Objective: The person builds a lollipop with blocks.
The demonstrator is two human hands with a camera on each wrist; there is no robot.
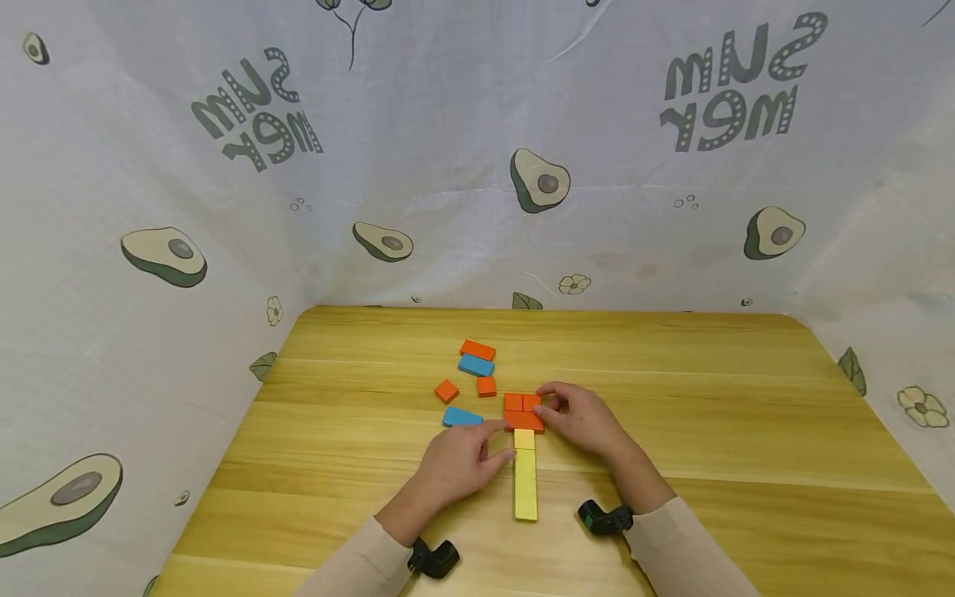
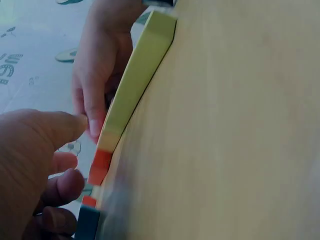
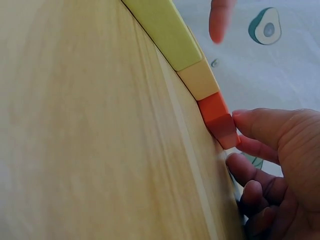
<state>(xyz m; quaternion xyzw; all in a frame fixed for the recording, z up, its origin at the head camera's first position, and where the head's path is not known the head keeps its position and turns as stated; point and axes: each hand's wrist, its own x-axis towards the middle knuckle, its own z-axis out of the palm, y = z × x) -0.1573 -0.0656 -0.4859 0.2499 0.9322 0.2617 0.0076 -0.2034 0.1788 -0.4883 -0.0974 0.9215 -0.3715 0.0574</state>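
Observation:
A yellow strip block lies lengthwise on the table with a small light-orange block at its far end. Beyond that is a red oblong block, topped by two red square blocks side by side. My right hand pinches the right red square block with thumb and index finger at its edge. To the left, my left hand has its index finger stretched toward the red oblong block and its thumb beside the yellow strip. Its other fingers are loosely bent in the left wrist view, holding nothing.
Left of the assembled blocks lie a blue block, a red square block and another red square. Farther back are a blue block and a red oblong block. A printed white curtain hangs behind the wooden table.

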